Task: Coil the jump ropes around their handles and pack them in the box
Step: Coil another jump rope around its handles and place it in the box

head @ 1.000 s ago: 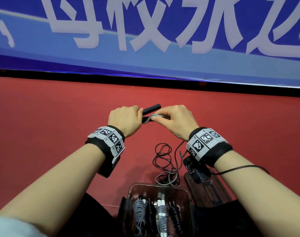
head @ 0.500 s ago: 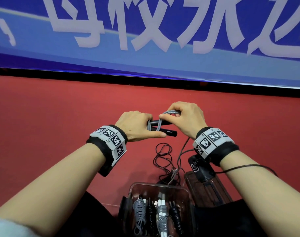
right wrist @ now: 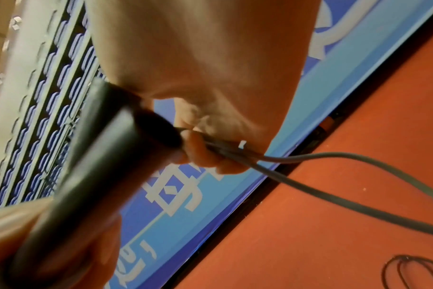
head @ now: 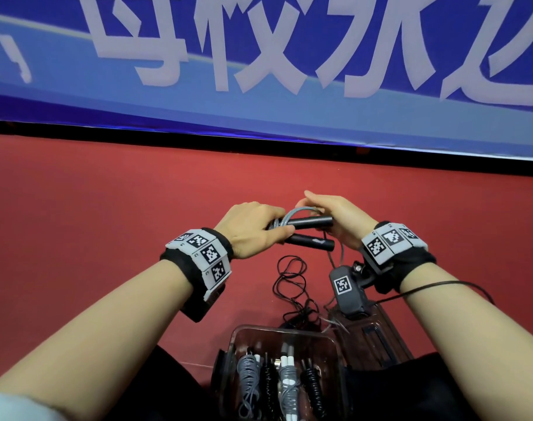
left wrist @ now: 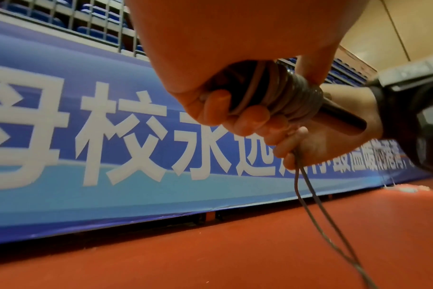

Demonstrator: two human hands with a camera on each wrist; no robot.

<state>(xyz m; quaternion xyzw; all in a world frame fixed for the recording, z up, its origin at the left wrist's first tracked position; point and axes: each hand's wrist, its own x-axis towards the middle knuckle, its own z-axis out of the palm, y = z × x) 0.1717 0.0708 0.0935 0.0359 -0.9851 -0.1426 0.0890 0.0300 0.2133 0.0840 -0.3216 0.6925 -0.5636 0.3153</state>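
while we look down from the head view, the nearest thing to us is the clear box (head: 335, 344) on the red floor (head: 76, 238), between our forearms. inside it lie four coiled ropes (head: 285, 381) side by side, grey and black by turns. just right of the box lies its lid (head: 380, 344), partly under the camera of our right wrist. just beyond the box a loose black rope (head: 289, 278) lies in loops on the floor.

farther out, above the floor, our two hands meet at the two black handles (head: 312, 221), which lie together, one over the other. our left hand (head: 253, 230) grips their left end: in the left wrist view the fingers (left wrist: 250, 119) are curled round the handles and the grey rope (left wrist: 294, 97), which sits there in several tight turns. our right hand (head: 339, 218) is at the right end of the handles. its fingers (right wrist: 208, 156) pinch the grey rope in a doubled strand, and from them this strand hangs down to the floor. a grey loop arches over the handles between both hands.

beyond the hands the red floor runs to a dark strip, and behind it stands a blue banner (head: 259, 71) with big white characters.
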